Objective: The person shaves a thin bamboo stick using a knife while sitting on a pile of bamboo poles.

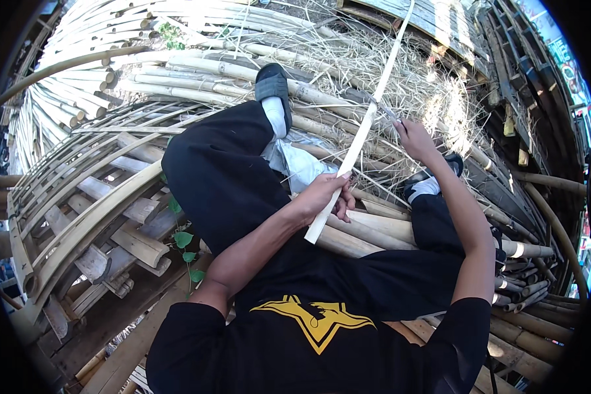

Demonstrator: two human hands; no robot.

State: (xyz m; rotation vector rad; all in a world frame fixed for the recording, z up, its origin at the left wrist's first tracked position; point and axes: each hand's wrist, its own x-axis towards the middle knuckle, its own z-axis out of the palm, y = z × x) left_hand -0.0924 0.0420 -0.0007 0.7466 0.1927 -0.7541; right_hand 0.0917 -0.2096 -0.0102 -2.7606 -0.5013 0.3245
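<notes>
My left hand (325,195) grips the lower end of a long pale bamboo strip (368,121) that rises up and to the right, out past the top of the view. My right hand (415,136) is closed on a knife (384,109) whose blade lies against the strip a little above its middle. I sit on a pile of bamboo poles (368,233) in black trousers and a black shirt. My left leg is bent across the view, its foot in a dark sandal (272,84).
Bamboo poles (197,72) lie stacked behind my feet, with dry shavings (414,65) heaped at the right. Curved split-bamboo slats (92,197) lie in a frame at the left. More poles (532,289) are at the right. Small green leaves (184,240) grow by my thigh.
</notes>
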